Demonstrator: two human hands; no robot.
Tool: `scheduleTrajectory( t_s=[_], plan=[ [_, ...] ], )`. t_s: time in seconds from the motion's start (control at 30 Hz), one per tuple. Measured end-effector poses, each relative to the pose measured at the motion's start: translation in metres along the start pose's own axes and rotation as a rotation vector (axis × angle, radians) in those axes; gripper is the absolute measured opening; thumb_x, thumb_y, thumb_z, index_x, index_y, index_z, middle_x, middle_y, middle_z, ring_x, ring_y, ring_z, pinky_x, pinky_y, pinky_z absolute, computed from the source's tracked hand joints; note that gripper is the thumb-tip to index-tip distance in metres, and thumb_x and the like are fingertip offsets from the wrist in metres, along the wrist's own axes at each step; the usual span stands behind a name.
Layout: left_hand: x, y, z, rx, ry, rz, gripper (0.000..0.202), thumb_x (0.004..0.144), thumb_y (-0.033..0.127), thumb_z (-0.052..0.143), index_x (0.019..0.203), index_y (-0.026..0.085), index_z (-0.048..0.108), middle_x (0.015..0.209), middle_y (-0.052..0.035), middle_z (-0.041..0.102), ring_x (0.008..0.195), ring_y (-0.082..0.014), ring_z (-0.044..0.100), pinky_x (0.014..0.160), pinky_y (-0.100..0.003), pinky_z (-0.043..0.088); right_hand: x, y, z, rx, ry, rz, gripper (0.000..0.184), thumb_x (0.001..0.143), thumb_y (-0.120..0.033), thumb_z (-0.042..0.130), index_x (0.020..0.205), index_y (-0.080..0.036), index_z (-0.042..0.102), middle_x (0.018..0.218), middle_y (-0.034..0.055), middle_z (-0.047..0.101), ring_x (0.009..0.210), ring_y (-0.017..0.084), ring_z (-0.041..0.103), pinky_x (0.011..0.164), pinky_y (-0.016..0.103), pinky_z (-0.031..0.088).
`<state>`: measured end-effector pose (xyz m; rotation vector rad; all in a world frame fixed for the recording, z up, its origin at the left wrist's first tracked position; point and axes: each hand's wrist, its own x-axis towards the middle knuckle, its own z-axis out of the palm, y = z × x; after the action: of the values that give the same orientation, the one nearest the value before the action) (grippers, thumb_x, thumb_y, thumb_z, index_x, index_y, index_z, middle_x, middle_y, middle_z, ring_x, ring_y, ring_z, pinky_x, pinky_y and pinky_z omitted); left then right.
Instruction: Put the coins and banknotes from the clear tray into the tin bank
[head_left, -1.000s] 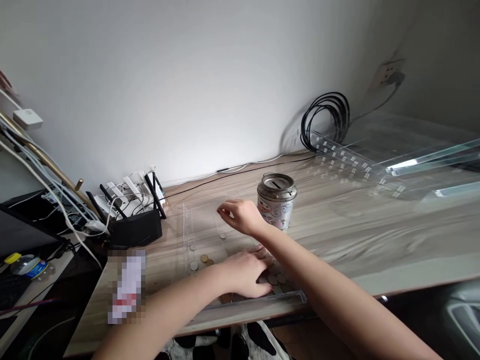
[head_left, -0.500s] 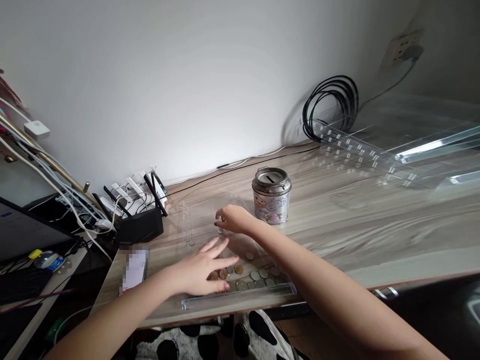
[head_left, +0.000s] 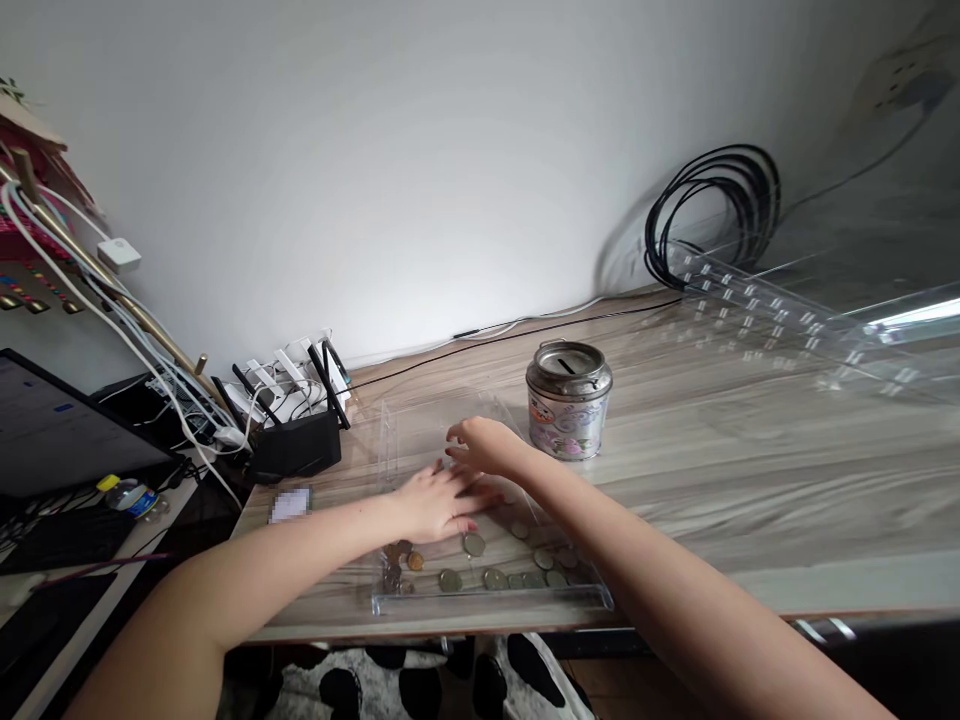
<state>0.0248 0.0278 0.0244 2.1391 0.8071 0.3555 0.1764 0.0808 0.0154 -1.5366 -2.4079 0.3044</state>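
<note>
A clear plastic tray (head_left: pixel 390 603) lies on the wooden desk, with copper and silver coins (head_left: pixel 495 579) mostly along its near edge. My left hand (head_left: pixel 439 503) is open and palm down over the tray, fingers stretched out beside a silver coin (head_left: pixel 473 544). Just beyond it, my right hand (head_left: pixel 486 446) hovers over the tray's far half with its fingers curled together; whatever they hold, if anything, is hidden. A floral metal coin tin (head_left: pixel 568 405) with a slotted lid stands upright right of the tray, close to my right wrist.
A black router (head_left: pixel 294 447) and white devices with cables stand at the desk's back left. A phone-like object (head_left: pixel 291 504) lies in front of them. Coiled black cable (head_left: pixel 716 215) leans on the wall, behind clear perforated plastic (head_left: pixel 780 305) at right.
My left hand has moved away from the near edge, toward my right hand, uncovering copper coins at the near left. My right hand stays over the far half. The view has shifted left.
</note>
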Motion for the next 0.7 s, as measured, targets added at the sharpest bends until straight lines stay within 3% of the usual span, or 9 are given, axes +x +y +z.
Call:
scheduleTrajectory(
  t_s=[0.07,0.13,0.2,0.27,0.37,0.47,0.63,0.7],
  plan=[
    [0.002,-0.003,-0.007,-0.132,0.15,-0.075,0.023,0.062,0.021,0.063,0.085,0.025,0.064,0.11,-0.0067,0.057,0.117,-0.0262,0.035,0.101,-0.041,0.013,-0.001,-0.002,0.0,0.011,0.01,-0.04,0.031,0.077,-0.032,0.043,0.099,-0.019,0.061,0.094,0.0092,0.062,0.083,0.02,0.057,0.068,0.026,0.04],
    [0.002,-0.003,-0.017,-0.24,0.398,-0.111,0.014,0.066,0.02,0.057,0.078,0.022,0.065,0.095,-0.0065,0.062,0.104,-0.0231,0.046,0.097,-0.037,0.025,-0.003,-0.005,0.001,0.025,0.0,-0.098,0.032,0.076,-0.029,0.044,0.102,-0.019,0.06,0.097,0.0093,0.06,0.085,0.019,0.056,0.071,0.026,0.039],
    [0.002,0.0,-0.031,-0.343,0.685,-0.113,0.014,0.069,0.02,0.051,0.076,0.02,0.063,0.086,-0.0051,0.062,0.09,-0.0188,0.053,0.086,-0.033,0.035,-0.007,-0.01,0.001,0.036,-0.043,-0.173,0.038,0.071,-0.031,0.051,0.107,-0.02,0.057,0.099,0.0095,0.058,0.086,0.02,0.055,0.073,0.026,0.039],
    [0.005,0.005,-0.044,-0.489,0.841,-0.118,0.015,0.069,0.022,0.048,0.076,0.018,0.061,0.083,-0.0055,0.062,0.079,-0.0161,0.056,0.072,-0.029,0.042,-0.011,-0.016,0.0,0.037,-0.104,-0.228,0.052,0.062,-0.036,0.061,0.112,-0.02,0.054,0.101,0.0099,0.056,0.087,0.021,0.054,0.074,0.026,0.039],
    [0.016,0.011,-0.057,-0.68,0.78,-0.119,0.019,0.07,0.025,0.045,0.078,0.016,0.059,0.084,-0.008,0.062,0.072,-0.0154,0.057,0.06,-0.026,0.043,-0.016,-0.026,-0.002,0.016,-0.182,-0.259,0.066,0.05,-0.042,0.069,0.11,-0.019,0.055,0.099,0.0099,0.053,0.083,0.022,0.053,0.069,0.027,0.04],
    [0.025,0.008,-0.055,-0.648,0.703,-0.177,0.018,0.069,0.023,0.046,0.078,0.014,0.059,0.085,-0.0088,0.062,0.071,-0.0146,0.057,0.056,-0.023,0.042,-0.018,-0.032,-0.001,0.006,-0.202,-0.289,0.059,0.05,-0.04,0.07,0.103,-0.019,0.056,0.095,0.0084,0.052,0.076,0.019,0.053,0.065,0.026,0.04],
    [0.028,-0.014,-0.043,-0.751,0.659,-0.262,0.018,0.069,0.02,0.046,0.079,0.014,0.059,0.087,-0.0091,0.062,0.071,-0.0138,0.057,0.055,-0.022,0.043,-0.02,-0.038,0.003,0.063,-0.241,-0.32,0.02,0.059,-0.022,0.061,0.079,-0.018,0.061,0.087,0.0049,0.055,0.067,0.013,0.052,0.057,0.021,0.038],
    [0.026,-0.023,-0.04,-0.859,0.65,-0.282,0.017,0.07,0.02,0.045,0.079,0.013,0.058,0.086,-0.0093,0.062,0.071,-0.0137,0.057,0.056,-0.023,0.043,-0.023,-0.041,0.004,0.076,-0.239,-0.316,0.014,0.06,-0.014,0.056,0.072,-0.018,0.062,0.078,0.0033,0.058,0.061,0.011,0.05,0.052,0.02,0.036]
  ],
)
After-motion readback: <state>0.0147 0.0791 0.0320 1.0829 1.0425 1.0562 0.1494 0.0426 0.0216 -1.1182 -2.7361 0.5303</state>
